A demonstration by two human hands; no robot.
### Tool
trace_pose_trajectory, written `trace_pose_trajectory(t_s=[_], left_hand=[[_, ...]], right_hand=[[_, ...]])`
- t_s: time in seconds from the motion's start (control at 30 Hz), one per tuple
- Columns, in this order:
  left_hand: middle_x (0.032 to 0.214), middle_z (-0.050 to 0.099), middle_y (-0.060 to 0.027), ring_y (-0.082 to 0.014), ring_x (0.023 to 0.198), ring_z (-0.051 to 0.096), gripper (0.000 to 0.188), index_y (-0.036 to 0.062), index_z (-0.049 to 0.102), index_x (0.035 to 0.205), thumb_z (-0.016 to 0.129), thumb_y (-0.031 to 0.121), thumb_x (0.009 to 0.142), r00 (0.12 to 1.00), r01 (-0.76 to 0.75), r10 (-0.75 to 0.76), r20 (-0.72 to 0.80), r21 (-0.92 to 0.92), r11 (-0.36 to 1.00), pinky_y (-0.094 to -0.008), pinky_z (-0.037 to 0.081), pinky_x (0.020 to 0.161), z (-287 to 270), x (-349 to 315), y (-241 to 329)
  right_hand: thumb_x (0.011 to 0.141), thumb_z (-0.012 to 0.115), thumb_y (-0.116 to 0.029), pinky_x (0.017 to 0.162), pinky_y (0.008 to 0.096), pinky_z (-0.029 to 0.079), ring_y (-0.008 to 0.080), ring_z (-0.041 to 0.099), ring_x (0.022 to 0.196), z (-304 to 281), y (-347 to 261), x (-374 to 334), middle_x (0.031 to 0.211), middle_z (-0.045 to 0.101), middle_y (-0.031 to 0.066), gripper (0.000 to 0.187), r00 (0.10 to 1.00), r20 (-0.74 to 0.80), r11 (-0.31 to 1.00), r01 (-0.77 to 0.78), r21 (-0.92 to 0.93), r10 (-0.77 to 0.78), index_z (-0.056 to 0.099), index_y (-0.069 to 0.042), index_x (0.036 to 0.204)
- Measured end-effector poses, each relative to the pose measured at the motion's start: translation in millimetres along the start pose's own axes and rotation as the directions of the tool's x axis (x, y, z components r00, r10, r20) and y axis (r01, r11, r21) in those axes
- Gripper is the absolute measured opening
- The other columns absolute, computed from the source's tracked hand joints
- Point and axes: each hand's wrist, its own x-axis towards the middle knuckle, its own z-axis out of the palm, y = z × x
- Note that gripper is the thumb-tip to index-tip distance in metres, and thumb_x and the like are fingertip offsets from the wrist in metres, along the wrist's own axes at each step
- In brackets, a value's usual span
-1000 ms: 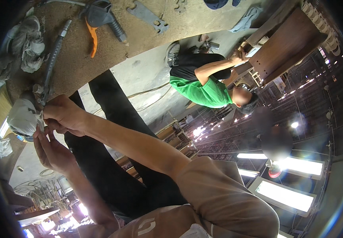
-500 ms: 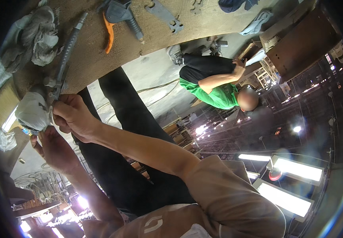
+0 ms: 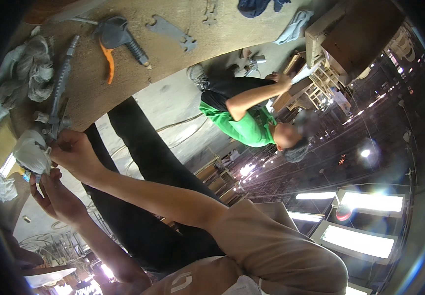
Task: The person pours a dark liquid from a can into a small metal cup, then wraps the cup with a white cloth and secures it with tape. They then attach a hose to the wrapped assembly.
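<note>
A rounded bundle wrapped in white plastic [image 3: 29, 150] sits by the table's edge at the left, with a dark opening on its side. My right hand [image 3: 74, 153] is closed in a pinch on the wrap's right edge. Below it, my left hand [image 3: 60, 196] has its thumb and bent fingers against the lower edge of the same wrap; its fingertips are partly hidden. Just above my right hand lies a long ribbed metal tool [image 3: 61, 81] with a fitting at its lower end. What is inside the wrap cannot be seen.
On the brown tabletop [image 3: 87, 98] lie a dark air gun with an orange trigger [image 3: 116, 37], a flat grey wrench [image 3: 172, 32] and crumpled grey-white plastic [image 3: 38, 69]. A light blue cloth [image 3: 293, 27] is farther right. A person in green [image 3: 244, 125] crouches beyond.
The view has shifted, so the table and tools sit lower and farther left. Both hands stay at the white wrap. The crouching person's head and arm have moved.
</note>
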Motion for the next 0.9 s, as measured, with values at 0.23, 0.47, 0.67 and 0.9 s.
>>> trace_pose_trajectory(t_s=[0.23, 0.47, 0.67, 0.9], left_hand=[[0.124, 0.062, -0.0217, -0.0225, 0.109, 0.062, 0.047, -0.0090, 0.042, 0.144, 0.059, 0.010, 0.105, 0.989, 0.145, -0.141, 0.037, -0.120, 0.982, -0.0368, 0.048, 0.098, -3.9, -6.2, -15.9], [0.132, 0.059, -0.0222, -0.0275, 0.126, 0.058, 0.056, -0.0088, 0.034, 0.150, 0.058, 0.014, 0.105, 0.980, 0.188, -0.182, 0.074, -0.080, 0.979, -0.0419, 0.045, 0.109, 14.0, -7.5, -1.8], [0.138, 0.057, -0.0222, -0.0256, 0.125, 0.059, 0.059, -0.0081, 0.032, 0.151, 0.059, 0.019, 0.106, 0.961, 0.274, -0.275, 0.020, 0.020, 0.961, -0.0397, 0.046, 0.107, 28.6, -12.6, 15.9], [0.135, 0.060, -0.0211, -0.0243, 0.119, 0.062, 0.059, -0.0080, 0.035, 0.151, 0.061, 0.017, 0.105, 0.972, 0.231, -0.234, 0.037, 0.067, 0.971, -0.0375, 0.049, 0.102, 18.7, -3.0, 10.0]], right_hand=[[0.096, 0.066, -0.016, 0.057, 0.0263, 0.045, 0.0064, 0.058, 0.067, -4.2, -10.4, -4.9, 0.075, 0.064, 0.0042, 0.023, 0.988, -0.141, 0.934, 0.011, -0.358, -0.065, 0.062, 0.003, 0.084], [0.098, 0.065, -0.019, 0.057, 0.0299, 0.042, 0.0092, 0.053, 0.066, -3.4, -12.6, -5.8, 0.072, 0.061, 0.0066, 0.025, 0.988, -0.153, 0.946, -0.015, -0.323, -0.037, 0.061, 0.003, 0.087], [0.102, 0.063, -0.018, 0.060, 0.0336, 0.047, 0.0144, 0.057, 0.067, 8.8, -1.9, -19.1, 0.075, 0.063, 0.0123, 0.023, 0.957, -0.240, 0.928, 0.066, -0.368, -0.164, 0.062, 0.003, 0.095], [0.096, 0.066, -0.006, 0.064, 0.0393, 0.055, 0.0292, 0.068, 0.068, -6.8, -4.1, -23.0, 0.086, 0.066, 0.0161, 0.011, 0.862, 0.052, 0.682, 0.434, -0.588, -0.504, 0.064, 0.003, 0.102]])
